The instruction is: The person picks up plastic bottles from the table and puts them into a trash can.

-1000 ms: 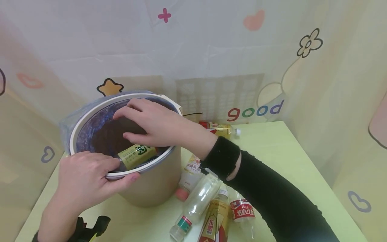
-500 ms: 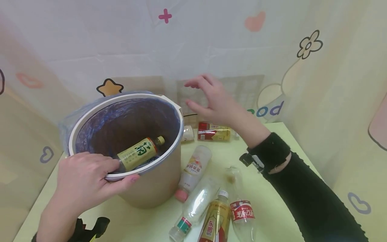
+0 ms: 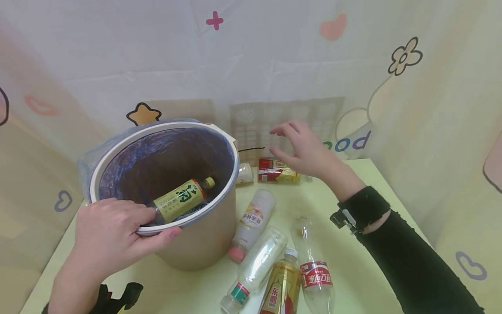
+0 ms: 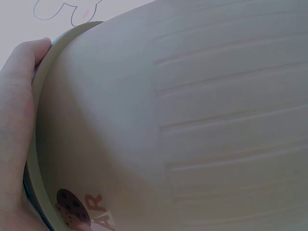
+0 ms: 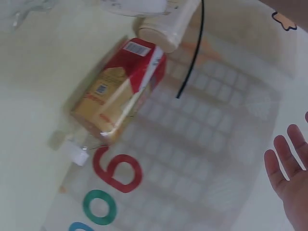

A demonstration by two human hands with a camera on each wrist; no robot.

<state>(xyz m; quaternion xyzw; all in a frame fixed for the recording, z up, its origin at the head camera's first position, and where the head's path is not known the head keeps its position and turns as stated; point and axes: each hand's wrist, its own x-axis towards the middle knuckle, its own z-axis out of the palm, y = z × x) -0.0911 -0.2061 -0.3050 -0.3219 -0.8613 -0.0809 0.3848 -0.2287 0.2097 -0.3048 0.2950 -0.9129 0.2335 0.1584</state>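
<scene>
My left hand (image 3: 111, 231) grips the near-left rim of a beige trash bin (image 3: 201, 246) lined with a blue plastic bag, fingers inside and thumb outside. The bin leans toward me. In it lies a drink bottle (image 3: 182, 199) with a yellow label and yellow cap. My right hand (image 3: 303, 146) holds nothing; its fingers are spread and loosely bent over the back of the table. Below it a red-and-gold bottle (image 5: 118, 91) lies on its side by the curtain. The left wrist view shows mostly the bin's ribbed outer wall (image 4: 115, 96).
Right of the bin lie a white bottle with pink cap (image 3: 252, 220), a clear bottle with green label (image 3: 259, 257), a gold bottle (image 3: 281, 283) and a clear red-labelled bottle (image 3: 315, 274). A white container (image 3: 245, 173) lies behind. A printed curtain (image 3: 274, 65) backs the table.
My right hand has come out of the bin's mouth, swung right, then lowered toward the red-and-gold bottle. My left hand keeps its grip on the rim.
</scene>
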